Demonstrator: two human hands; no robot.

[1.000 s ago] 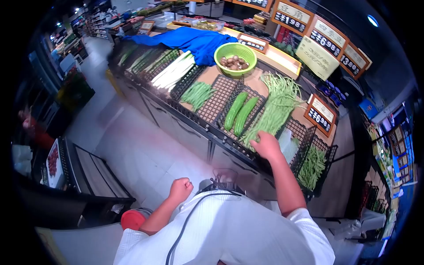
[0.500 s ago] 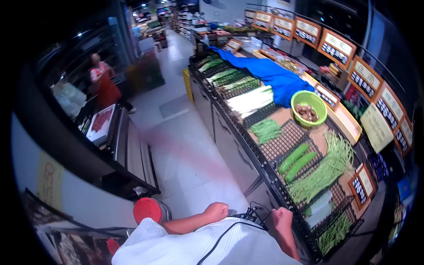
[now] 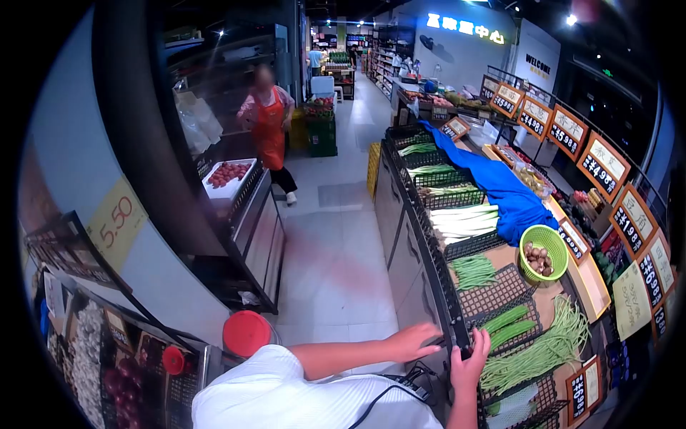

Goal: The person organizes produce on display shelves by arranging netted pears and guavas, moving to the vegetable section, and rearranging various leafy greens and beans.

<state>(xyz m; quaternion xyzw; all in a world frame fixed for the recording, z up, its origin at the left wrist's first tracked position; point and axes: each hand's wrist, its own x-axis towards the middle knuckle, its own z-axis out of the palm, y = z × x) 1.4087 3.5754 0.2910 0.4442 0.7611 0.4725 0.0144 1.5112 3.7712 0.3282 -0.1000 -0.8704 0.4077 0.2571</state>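
Note:
At the near edge of the vegetable stand, my right hand [image 3: 468, 363] has its thumb and fingers around a small dark object [image 3: 466, 352]. My left hand [image 3: 412, 342] is just left of it, empty, with its fingers apart. Long green beans [image 3: 539, 350] lie right of my right hand, and green gourds [image 3: 509, 325] rest in a black crate above them. Short green beans [image 3: 473, 272], white-stalked leeks [image 3: 464, 223] and a green basket [image 3: 543, 254] of brown round produce are farther up the stand.
A person in a red apron [image 3: 269, 129] stands up the aisle, beside a counter with a white tray [image 3: 229, 179]. A red lid [image 3: 246, 333] is left of my left arm. Blue cloth [image 3: 493, 182] drapes over the stand. Price signs [image 3: 604, 166] line its far side.
The view has swung left, showing more aisle. My right hand has left the long beans and now grips a small dark object. My left hand has opened and reached toward the stand's edge.

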